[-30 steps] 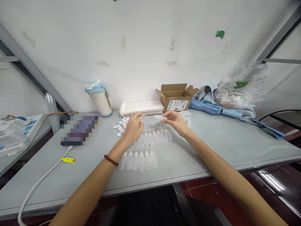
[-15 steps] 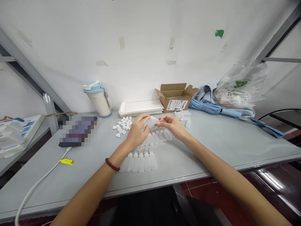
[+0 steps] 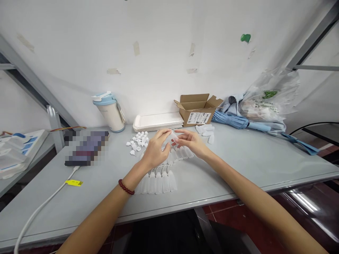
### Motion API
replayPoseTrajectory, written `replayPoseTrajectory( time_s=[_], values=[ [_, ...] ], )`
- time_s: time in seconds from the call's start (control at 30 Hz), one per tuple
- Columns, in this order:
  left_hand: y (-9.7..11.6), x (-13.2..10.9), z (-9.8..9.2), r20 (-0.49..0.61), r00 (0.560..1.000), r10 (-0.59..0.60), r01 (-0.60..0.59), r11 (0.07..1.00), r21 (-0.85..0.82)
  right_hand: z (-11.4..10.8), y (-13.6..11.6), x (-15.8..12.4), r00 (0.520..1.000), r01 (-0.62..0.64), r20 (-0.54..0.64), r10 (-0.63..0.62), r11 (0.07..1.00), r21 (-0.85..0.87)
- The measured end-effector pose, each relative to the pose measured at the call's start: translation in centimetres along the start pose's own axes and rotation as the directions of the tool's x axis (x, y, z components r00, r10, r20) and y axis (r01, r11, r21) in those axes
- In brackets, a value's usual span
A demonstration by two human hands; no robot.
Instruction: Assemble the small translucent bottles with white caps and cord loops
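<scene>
A small translucent plastic bottle (image 3: 173, 135) is held up between my hands, above the table. My right hand (image 3: 192, 141) is closed, pinching the bottle from the right with thumb and fingers. From the left, my left hand (image 3: 156, 148) curls around, its fingertips at the bottle's upper end; what exactly they grip there is partly hidden. Below my hands, a row of similar bottles with thin looped straps (image 3: 182, 152) lies partly covered. Nearer the front edge is another row of bottles (image 3: 159, 183). A pile of white caps (image 3: 140, 139) lies left of my left hand.
Several loose bottles (image 3: 208, 130) lie by an open cardboard box (image 3: 198, 116). White trays (image 3: 159, 121) are stacked against the wall. A tumbler (image 3: 111, 112), a cabled phone-like device (image 3: 88, 148), a folded blue umbrella (image 3: 230, 120) and a plastic bag (image 3: 272, 95) also occupy the table.
The bottle has turned to a steeper angle between my fingers. My right fingers have moved slightly left, closer to my left hand. The rows and caps lie as before.
</scene>
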State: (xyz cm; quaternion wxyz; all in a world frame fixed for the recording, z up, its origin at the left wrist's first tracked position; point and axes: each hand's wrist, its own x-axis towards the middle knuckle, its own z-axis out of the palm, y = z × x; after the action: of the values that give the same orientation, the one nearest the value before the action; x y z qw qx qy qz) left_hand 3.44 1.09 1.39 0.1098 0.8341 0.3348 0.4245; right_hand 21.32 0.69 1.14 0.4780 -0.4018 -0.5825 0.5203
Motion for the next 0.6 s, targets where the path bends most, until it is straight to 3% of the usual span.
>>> replayPoseTrajectory(
  time_s=[0.17,0.37,0.6],
  values=[
    [-0.28,-0.22,0.12,0.026,0.994,0.102,-0.103,0.994,0.032,-0.06,0.04,0.05,0.998,0.028,0.052,-0.028,1.000,0.008],
    [-0.16,-0.35,-0.12,0.103,0.979,0.175,-0.183,0.980,0.076,-0.41,0.40,0.23,0.999,0.038,0.023,-0.039,0.997,0.068],
    [-0.02,-0.38,-0.11,0.061,0.984,0.166,-0.169,0.984,0.051,-0.37,0.40,0.11,0.999,0.053,-0.008,-0.052,0.995,0.081]
  ],
)
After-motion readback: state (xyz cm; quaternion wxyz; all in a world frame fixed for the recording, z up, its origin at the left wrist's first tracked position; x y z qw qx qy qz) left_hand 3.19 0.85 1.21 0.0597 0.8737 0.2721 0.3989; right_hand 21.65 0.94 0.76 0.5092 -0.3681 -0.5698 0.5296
